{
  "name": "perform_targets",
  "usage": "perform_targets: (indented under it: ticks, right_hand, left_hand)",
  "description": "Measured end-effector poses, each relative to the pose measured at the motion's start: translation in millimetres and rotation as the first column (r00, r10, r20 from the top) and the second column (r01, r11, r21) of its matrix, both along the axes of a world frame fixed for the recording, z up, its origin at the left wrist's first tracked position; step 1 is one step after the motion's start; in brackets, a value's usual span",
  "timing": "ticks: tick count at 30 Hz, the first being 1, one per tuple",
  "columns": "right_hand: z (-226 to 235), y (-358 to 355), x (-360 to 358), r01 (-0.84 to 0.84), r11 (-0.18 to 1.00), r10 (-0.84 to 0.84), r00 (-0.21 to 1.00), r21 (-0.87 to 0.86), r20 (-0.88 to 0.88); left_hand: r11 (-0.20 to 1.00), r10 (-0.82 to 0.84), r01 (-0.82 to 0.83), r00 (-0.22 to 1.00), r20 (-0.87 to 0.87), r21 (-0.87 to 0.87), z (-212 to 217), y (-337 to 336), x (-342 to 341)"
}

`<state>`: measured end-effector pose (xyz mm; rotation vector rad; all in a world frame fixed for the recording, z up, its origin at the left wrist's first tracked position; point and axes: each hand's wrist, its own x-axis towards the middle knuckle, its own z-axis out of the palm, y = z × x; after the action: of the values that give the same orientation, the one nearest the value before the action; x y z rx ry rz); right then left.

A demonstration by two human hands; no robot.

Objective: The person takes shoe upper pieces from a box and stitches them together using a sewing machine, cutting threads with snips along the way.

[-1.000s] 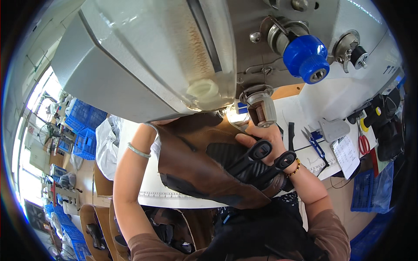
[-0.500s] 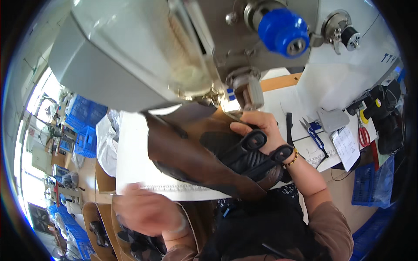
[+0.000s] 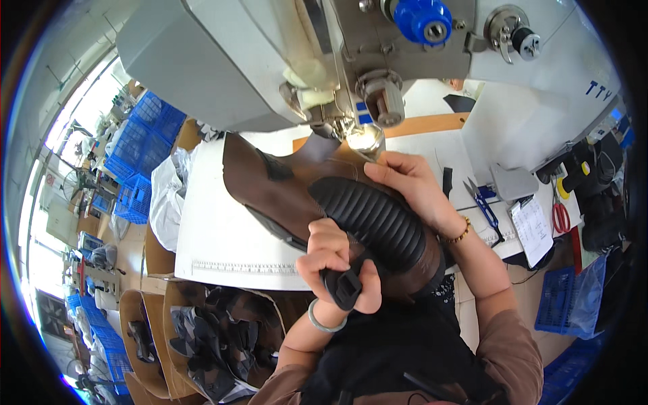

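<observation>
A brown leather piece (image 3: pixel 256 172) with a black ribbed panel (image 3: pixel 371 216) lies under the head of a sewing machine (image 3: pixel 202 61), its upper edge near the lit needle area (image 3: pixel 364 138). My right hand (image 3: pixel 418 189) rests at the panel's upper right, thumb and fingers pressed on the leather edge just below the machine's foot. Nearer to me, my left hand (image 3: pixel 331 260) is closed around a black strap-like part (image 3: pixel 343 287) with a slotted end, over the lower part of the piece. The rest of that part is hidden by my fingers.
Blue-handled thread snips (image 3: pixel 489 212), a paper sheet (image 3: pixel 532 229) and red-handled scissors (image 3: pixel 561 214) lie at the right. A printed ruler (image 3: pixel 236 268) runs along the white table's front edge. Below left, a cardboard box (image 3: pixel 172 337) holds dark pieces. Blue crates (image 3: pixel 138 135) stand far left.
My left hand has come from the left onto the leather piece and closed on the black part. The black straps no longer cover the ribbed panel. The camera view has shifted.
</observation>
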<state>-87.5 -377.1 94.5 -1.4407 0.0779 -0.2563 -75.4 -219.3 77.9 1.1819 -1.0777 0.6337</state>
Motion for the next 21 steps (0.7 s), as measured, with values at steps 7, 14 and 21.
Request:
perform_targets:
  ticks: [7,14,21]
  right_hand:
    - [-9.3,4.3,2.1,0.021,0.998,-0.026,0.996,0.063,0.084]
    - [-14.0,19.2,11.1,0.189,0.979,-0.196,0.975,0.073,0.101]
    - [-20.2,39.5,16.4,0.286,0.945,-0.309,0.938,0.157,0.155]
  left_hand:
    - [0.999,-0.002,0.003,0.999,-0.035,0.036,4.8,2.2,0.4]
    - [0.997,-0.076,0.076,0.997,-0.003,-0.004,10.0,4.5,23.5]
    - [0.989,-0.142,0.14,0.988,-0.052,-0.035,11.8,13.9,39.0]
